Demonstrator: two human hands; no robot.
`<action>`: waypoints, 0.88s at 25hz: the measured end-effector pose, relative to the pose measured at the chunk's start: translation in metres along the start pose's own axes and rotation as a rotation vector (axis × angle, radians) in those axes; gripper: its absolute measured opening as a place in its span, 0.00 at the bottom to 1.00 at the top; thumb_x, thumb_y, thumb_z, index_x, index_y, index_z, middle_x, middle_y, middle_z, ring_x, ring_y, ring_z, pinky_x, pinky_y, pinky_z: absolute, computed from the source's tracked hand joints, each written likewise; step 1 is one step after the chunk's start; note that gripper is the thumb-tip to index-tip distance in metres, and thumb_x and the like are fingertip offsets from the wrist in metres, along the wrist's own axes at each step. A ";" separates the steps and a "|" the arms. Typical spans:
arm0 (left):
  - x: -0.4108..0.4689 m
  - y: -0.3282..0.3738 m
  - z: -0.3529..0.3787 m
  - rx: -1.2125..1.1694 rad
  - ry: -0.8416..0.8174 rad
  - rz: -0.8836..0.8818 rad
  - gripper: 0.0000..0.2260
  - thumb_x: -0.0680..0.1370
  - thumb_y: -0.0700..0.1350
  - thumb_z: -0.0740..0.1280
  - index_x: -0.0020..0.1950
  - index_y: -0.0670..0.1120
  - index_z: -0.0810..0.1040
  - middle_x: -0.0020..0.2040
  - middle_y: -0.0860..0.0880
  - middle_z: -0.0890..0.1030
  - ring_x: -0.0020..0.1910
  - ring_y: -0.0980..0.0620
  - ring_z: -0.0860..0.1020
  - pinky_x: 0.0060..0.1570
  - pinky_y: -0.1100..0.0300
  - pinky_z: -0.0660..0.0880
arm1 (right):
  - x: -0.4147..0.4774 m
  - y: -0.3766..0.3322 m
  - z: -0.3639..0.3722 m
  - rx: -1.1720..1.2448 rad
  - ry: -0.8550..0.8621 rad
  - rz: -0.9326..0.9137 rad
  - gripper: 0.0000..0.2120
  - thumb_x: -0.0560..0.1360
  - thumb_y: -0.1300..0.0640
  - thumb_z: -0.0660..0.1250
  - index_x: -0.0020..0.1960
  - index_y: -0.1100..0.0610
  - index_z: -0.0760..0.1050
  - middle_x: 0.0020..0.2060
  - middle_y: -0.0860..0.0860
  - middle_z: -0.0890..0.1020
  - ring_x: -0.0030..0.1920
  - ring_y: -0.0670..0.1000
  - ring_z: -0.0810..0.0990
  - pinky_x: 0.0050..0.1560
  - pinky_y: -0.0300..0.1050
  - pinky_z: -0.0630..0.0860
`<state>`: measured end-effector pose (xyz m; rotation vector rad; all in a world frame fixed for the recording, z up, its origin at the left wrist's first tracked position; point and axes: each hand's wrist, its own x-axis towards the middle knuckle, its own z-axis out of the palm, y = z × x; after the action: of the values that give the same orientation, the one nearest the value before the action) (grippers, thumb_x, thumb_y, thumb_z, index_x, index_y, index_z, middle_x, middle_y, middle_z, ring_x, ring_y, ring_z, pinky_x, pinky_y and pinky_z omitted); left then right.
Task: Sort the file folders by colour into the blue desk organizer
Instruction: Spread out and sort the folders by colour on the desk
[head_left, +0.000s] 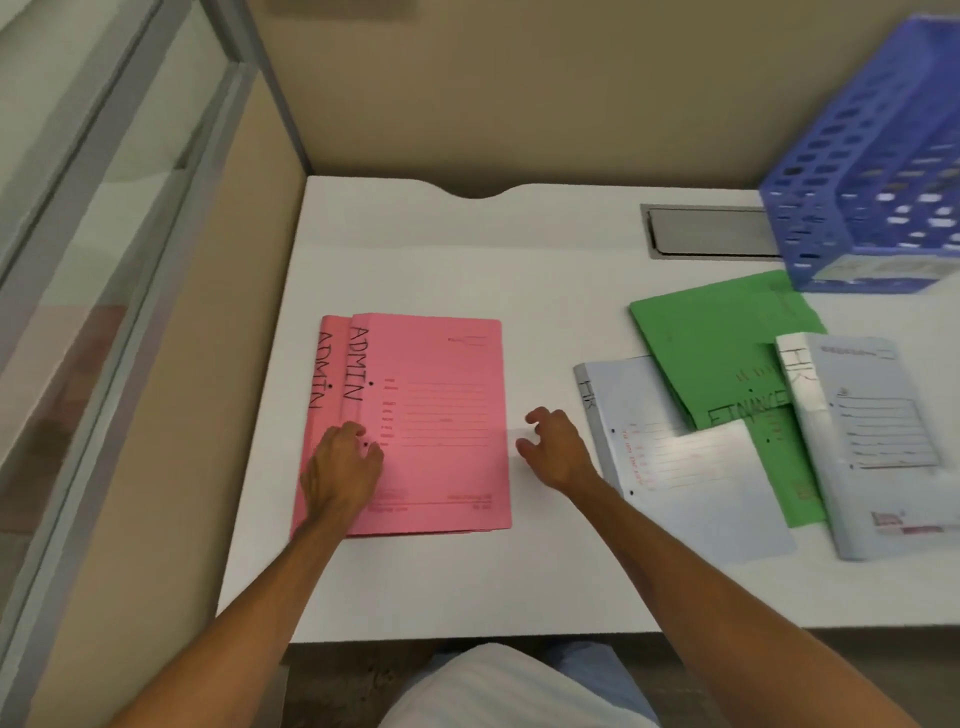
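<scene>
Two pink folders (441, 415) marked ADMIN lie stacked on the white desk (467, 260), the top one shifted slightly right. My left hand (343, 467) rests flat on their left side, fingers on the top folder. My right hand (553, 444) hovers just right of the pink stack, fingers curled apart, holding nothing. To the right lie a pale blue HR folder (691, 467), a green folder (722, 353) partly over it, and a second pale blue HR folder (872, 441) on the green one. The blue desk organizer (872, 171) stands at the back right.
A grey cable hatch (711, 231) is set in the desk beside the organizer. Beige partition walls enclose the desk at the back and left, with a glass panel (104, 208) further left. The desk's front edge runs near my lap.
</scene>
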<state>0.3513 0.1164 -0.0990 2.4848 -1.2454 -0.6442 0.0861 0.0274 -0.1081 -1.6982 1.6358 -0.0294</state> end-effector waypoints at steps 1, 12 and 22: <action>-0.003 0.012 0.005 -0.031 -0.018 0.034 0.14 0.77 0.46 0.68 0.62 0.44 0.77 0.56 0.45 0.80 0.50 0.45 0.79 0.46 0.52 0.76 | -0.004 0.008 -0.008 -0.002 0.013 -0.012 0.20 0.78 0.53 0.66 0.68 0.58 0.70 0.62 0.57 0.73 0.60 0.57 0.77 0.60 0.50 0.74; -0.064 0.155 0.095 -0.155 -0.416 0.246 0.17 0.76 0.47 0.70 0.64 0.49 0.74 0.55 0.49 0.79 0.49 0.51 0.77 0.47 0.57 0.75 | -0.036 0.132 -0.096 -0.082 0.114 0.069 0.17 0.78 0.54 0.66 0.65 0.58 0.72 0.61 0.58 0.73 0.56 0.56 0.77 0.55 0.47 0.75; -0.120 0.272 0.186 -0.285 -0.363 0.003 0.22 0.72 0.43 0.74 0.65 0.43 0.75 0.61 0.41 0.74 0.58 0.45 0.76 0.53 0.60 0.72 | -0.032 0.251 -0.168 0.043 0.121 0.080 0.16 0.77 0.56 0.68 0.62 0.60 0.75 0.57 0.59 0.78 0.56 0.56 0.77 0.53 0.44 0.72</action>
<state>0.0084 0.0440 -0.1072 2.1928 -1.1730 -1.2216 -0.2163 0.0006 -0.1052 -1.6243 1.7782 -0.1291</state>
